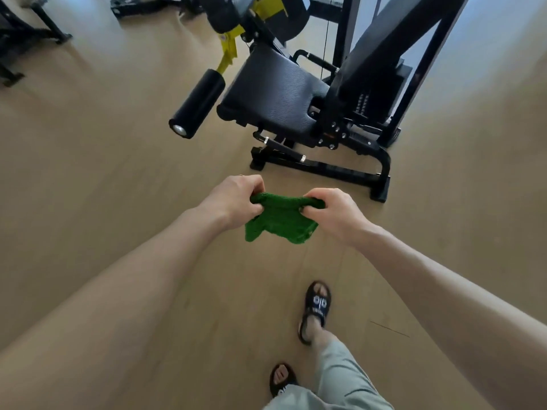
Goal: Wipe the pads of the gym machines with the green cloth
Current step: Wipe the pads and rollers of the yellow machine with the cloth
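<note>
A green cloth (279, 221) hangs in the air between my two hands, above the wooden floor. My left hand (233, 202) pinches its left top corner and my right hand (331, 213) pinches its right top corner. Ahead stands a black gym machine with a textured black seat pad (275, 96), tilted toward me. A black roller pad (196, 103) sticks out to the seat's left on a yellow arm (228, 51). Both hands are well short of the pads.
The machine's black base frame (325, 168) lies on the floor just beyond my hands, with its weight stack tower (381, 69) at the right. Another black machine frame (26, 34) stands at the far left. My sandalled feet (315, 309) are below on the wooden floor (103, 173).
</note>
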